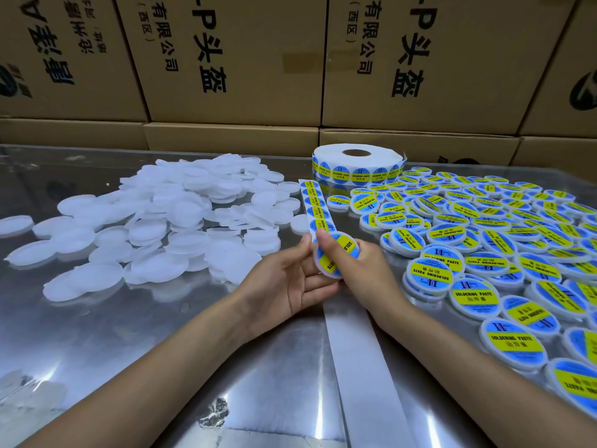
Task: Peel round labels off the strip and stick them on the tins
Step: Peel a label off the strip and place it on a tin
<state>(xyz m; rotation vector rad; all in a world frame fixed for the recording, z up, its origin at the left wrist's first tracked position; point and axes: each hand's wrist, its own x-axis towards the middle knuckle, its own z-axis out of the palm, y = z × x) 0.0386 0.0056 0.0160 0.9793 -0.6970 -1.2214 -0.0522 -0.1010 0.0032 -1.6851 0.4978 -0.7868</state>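
Observation:
My left hand cradles a round white tin from below at the table's middle. My right hand presses its thumb on a blue and yellow round label lying on the tin's top. The label strip runs from under my thumb away towards the roll at the back. Its bare white backing trails towards me between my forearms. A heap of plain white tins lies on the left. Labelled tins cover the right side.
The table top is shiny metal with glare. Stacked cardboard boxes with printed characters form a wall right behind the table. A few stray white tins lie at the far left edge.

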